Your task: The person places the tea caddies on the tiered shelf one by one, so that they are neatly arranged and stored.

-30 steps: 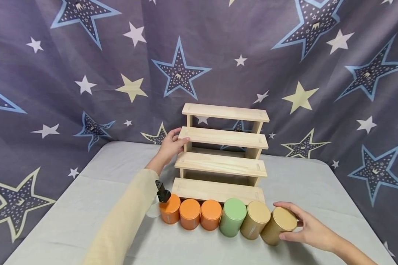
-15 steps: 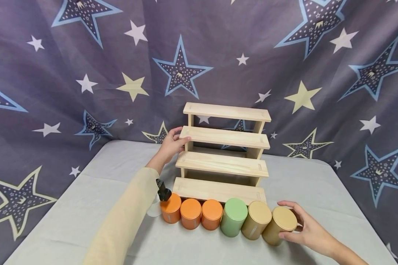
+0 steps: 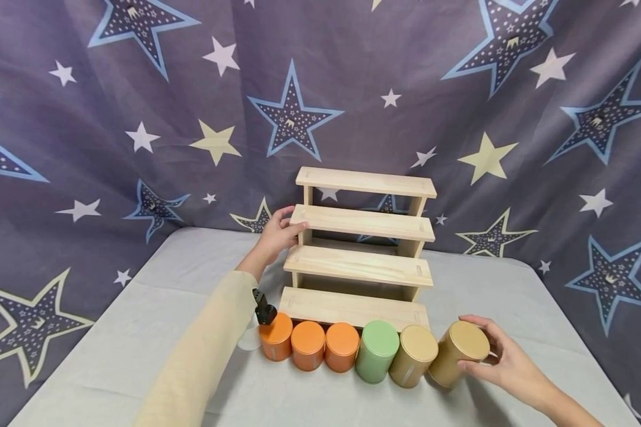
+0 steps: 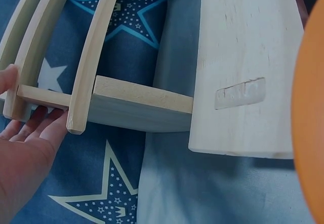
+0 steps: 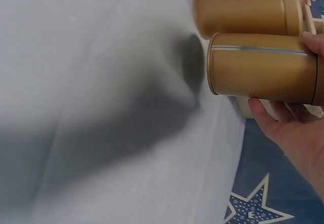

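A four-step wooden display rack [image 3: 360, 222] stands on the cloth-covered table. My left hand [image 3: 278, 237] grips the left end of its second step from the top, thumb above the board and fingers below, as the left wrist view also shows. At the right end of a row of canisters, my right hand [image 3: 510, 365] holds a gold canister [image 5: 260, 67] around its side near the lid. Its base looks lifted just off the cloth, over its shadow. Close beside it stands another gold canister [image 3: 413, 356], then a green canister [image 3: 377, 351].
Three orange canisters [image 3: 307, 346] continue the row leftward in front of the lowest step. A black wrist camera mount [image 3: 264, 309] on the left arm overlaps the leftmost one. Behind the rack hangs a star-patterned curtain [image 3: 352, 89].
The right hand has raised the end gold canister slightly and moved it to the right, away from its neighbour. The left hand has stayed on the rack.
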{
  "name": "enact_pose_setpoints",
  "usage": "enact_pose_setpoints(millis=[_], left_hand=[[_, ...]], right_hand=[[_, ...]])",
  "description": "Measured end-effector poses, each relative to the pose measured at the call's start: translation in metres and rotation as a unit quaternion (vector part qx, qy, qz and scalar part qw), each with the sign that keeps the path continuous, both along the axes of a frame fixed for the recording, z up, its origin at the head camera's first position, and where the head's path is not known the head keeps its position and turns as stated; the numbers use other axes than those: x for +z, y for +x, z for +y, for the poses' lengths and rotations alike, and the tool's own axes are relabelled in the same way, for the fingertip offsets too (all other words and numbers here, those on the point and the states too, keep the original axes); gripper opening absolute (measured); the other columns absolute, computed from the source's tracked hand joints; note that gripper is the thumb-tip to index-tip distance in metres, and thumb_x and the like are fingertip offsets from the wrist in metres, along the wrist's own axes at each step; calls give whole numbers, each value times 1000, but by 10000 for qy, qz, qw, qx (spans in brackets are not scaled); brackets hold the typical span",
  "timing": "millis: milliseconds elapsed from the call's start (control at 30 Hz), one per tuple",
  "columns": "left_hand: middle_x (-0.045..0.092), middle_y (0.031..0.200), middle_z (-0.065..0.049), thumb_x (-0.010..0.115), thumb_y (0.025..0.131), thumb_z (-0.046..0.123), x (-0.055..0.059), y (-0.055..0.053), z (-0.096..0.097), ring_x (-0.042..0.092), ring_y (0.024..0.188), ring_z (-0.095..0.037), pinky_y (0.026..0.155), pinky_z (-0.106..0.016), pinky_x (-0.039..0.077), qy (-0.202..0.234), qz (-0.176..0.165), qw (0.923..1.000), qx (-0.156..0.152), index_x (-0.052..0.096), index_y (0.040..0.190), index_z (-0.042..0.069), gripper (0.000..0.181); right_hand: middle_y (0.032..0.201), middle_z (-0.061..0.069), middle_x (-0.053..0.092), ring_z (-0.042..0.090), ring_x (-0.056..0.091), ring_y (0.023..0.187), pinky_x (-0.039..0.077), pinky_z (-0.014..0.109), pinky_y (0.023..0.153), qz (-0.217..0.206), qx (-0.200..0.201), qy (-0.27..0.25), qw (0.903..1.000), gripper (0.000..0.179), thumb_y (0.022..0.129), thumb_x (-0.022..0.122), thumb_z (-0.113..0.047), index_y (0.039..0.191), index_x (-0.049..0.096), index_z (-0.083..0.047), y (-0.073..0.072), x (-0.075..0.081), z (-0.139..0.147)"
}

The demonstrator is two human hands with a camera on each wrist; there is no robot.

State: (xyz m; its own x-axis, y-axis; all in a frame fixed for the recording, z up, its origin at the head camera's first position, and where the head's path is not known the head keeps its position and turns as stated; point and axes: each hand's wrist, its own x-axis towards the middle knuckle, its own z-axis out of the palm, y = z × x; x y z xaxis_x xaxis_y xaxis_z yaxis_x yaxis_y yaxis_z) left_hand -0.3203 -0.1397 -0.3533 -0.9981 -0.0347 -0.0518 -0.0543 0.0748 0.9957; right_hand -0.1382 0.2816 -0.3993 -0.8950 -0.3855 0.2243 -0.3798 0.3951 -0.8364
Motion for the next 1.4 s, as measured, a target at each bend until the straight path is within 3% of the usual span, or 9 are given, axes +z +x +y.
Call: enact_pose_setpoints(millis=[300,667,1100,1400], left_hand=[[44,141,-17,64,89,17,-1,-1,-2,49,124,-33,100,-48,44,41,-20,10000,-15,27,145,16,66],[44,141,-18,63,89,17,-3,-2,-3,49,124,-33,99,-48,45,-28,38,10000,-55,27,145,15,66],[45,140,-18,63,90,16,1,-2,-2,49,124,-32,99,-48,45,-46,-37,10000,-72,27,145,16,66],[45,140,-17,63,89,18,-2,-5,-3,49,124,-31,99,-48,45,-108,-37,9999,-60,28,144,17,65]], right_hand=[[112,-17,54,-3,57,93,53,16,73,439,-311,102,9985,71,78,69,8,139,36,-3,-7,18,6],[106,-19,58,-4,59,91,51,11,75,655,-548,-15,9963,72,76,68,12,137,33,-2,-14,39,5],[105,-17,56,-5,58,90,51,12,73,948,-757,324,9921,71,79,69,5,139,33,-7,-27,72,-5],[109,-20,52,-7,56,91,50,9,73,910,-838,445,9913,69,80,71,0,139,34,-3,-37,83,-16]])
